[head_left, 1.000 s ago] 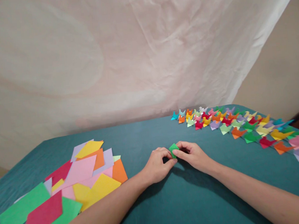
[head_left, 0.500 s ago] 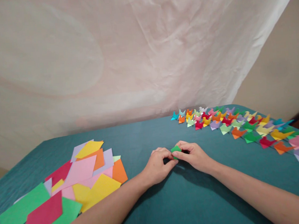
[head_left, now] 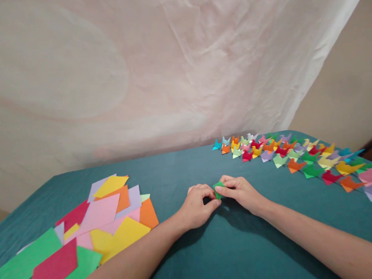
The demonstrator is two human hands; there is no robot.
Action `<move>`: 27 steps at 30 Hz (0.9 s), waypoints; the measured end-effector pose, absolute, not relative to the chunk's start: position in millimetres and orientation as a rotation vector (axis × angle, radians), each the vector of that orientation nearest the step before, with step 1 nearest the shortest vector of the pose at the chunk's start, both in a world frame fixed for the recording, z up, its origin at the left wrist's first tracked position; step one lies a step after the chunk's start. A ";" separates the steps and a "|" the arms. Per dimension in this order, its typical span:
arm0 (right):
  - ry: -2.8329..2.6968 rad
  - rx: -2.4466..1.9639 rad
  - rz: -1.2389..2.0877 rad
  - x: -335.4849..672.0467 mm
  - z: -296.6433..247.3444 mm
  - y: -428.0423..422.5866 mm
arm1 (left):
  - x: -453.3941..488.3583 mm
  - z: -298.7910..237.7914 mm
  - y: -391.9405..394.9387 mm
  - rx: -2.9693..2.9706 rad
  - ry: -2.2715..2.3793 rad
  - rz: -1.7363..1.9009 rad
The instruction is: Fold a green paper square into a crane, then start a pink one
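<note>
The left hand [head_left: 197, 207] and right hand [head_left: 242, 193] sit close together at the table [head_left: 172, 170], both pinching the green paper [head_left: 219, 189] between them. It's so small that, I reckon, an uneven tug could tear it or skew a crease.

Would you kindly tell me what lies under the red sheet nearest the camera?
A left green sheet and a right green sheet run partly under the red sheet. Their covered parts, and whatever else lies beneath it, cannot be seen.
</note>
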State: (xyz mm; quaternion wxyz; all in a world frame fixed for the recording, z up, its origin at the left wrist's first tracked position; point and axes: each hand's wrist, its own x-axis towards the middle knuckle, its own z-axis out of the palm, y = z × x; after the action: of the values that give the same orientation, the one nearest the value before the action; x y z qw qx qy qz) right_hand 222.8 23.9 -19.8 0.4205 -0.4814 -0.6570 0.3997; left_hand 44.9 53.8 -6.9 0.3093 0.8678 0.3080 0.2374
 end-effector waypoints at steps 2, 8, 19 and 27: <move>-1.637 -1.204 1.007 222.9 -20.8 24.2 | 45.3 -5.2 54.0 2.287 0.821 0.620; -1.661 -1.186 0.994 225.1 -20.4 24.7 | 46.1 -9.4 54.7 2.299 0.820 0.622; -1.655 -1.181 0.941 221.6 -15.9 23.5 | 43.5 -14.7 56.2 2.132 0.890 0.791; -1.462 -1.179 0.985 222.0 -21.6 24.1 | 43.6 -13.3 56.3 2.123 0.909 0.801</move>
State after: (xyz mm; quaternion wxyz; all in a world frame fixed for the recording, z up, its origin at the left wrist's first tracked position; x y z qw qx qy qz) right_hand 222.0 24.1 -21.6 0.4885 -0.4849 -0.6016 0.4054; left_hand 43.6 56.3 -13.3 0.3414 0.8163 0.3494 0.3081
